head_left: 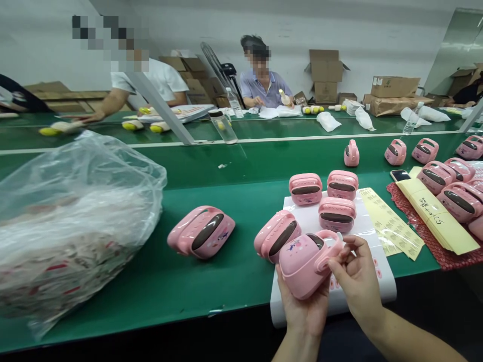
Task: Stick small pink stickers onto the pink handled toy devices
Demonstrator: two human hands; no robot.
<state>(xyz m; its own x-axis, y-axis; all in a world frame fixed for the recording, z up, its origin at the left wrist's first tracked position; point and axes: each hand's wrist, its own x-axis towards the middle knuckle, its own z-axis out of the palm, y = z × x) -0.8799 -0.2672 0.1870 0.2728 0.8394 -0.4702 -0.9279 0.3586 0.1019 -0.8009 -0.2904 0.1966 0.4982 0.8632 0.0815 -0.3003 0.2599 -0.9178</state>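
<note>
My left hand [305,309] cradles a pink portable speaker [304,269] from below, its fingers wrapped around the body. The speaker is tilted, with printed pictures on its face and a dark panel near the carry handle. At the handle's side, my right hand [356,279] is closed, thumb and fingers pinching by the handle joint. A small whitish bit shows at its fingertips, too small to name. Just behind stands another pink speaker [277,235]. Three more, including a nearer speaker [337,215], sit on a white sheet [279,306] with small pink pictures.
One pink speaker [202,232] stands left on the green table [151,296], beside a large clear plastic bag [79,231]. To the right lie yellow sticker sheets [392,223], yellow card [437,216], a phone [400,175] and several speakers. Across the bench, two people [266,90] [162,83] work.
</note>
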